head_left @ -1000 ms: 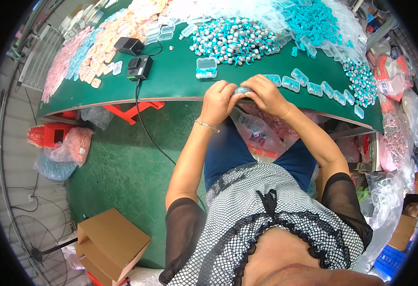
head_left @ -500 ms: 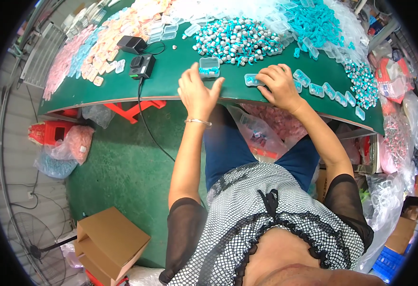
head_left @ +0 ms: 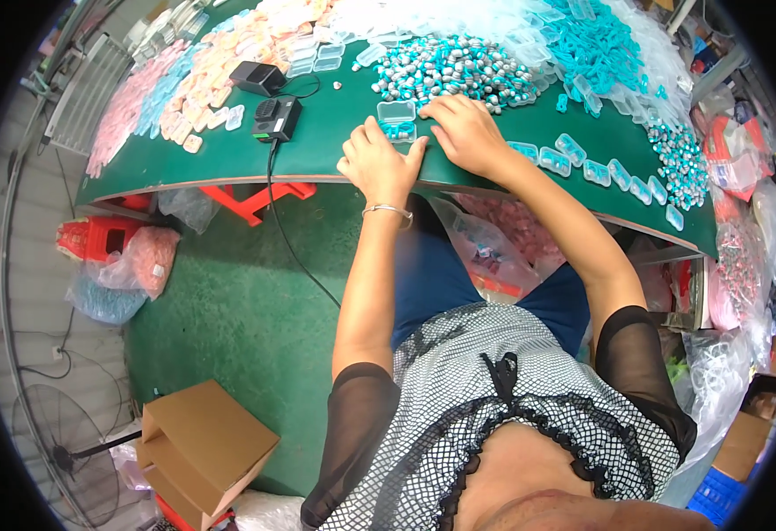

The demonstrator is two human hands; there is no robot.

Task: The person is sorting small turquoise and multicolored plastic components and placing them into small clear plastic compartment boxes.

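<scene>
A small clear plastic case (head_left: pixel 397 111) lies on the green table with its lid raised. Turquoise and white-grey pieces fill its lower half. Around its near left side is my left hand (head_left: pixel 381 161), fingers along the left edge and thumb at the near right corner. My right hand (head_left: pixel 466 134) hovers at the case's right side, its fingers bent and parted from the thumb; nothing shows in it. Right of that hand, a closed filled case (head_left: pixel 522 150) sits partly behind my forearm, at the end of a row of similar cases (head_left: pixel 596 173).
Beyond my hands is a pile of grey-white and turquoise pieces (head_left: pixel 459 71), with turquoise parts (head_left: pixel 596 53) farther right. A black corded device (head_left: pixel 276 119) stands left of the case. Peach cases (head_left: pixel 211 88) spread at the far left. A cardboard box (head_left: pixel 211 442) is on the floor.
My right hand has left the closed case, which now lies farther right by the row, and has come over to the open case. My left hand stays around the open case.
</scene>
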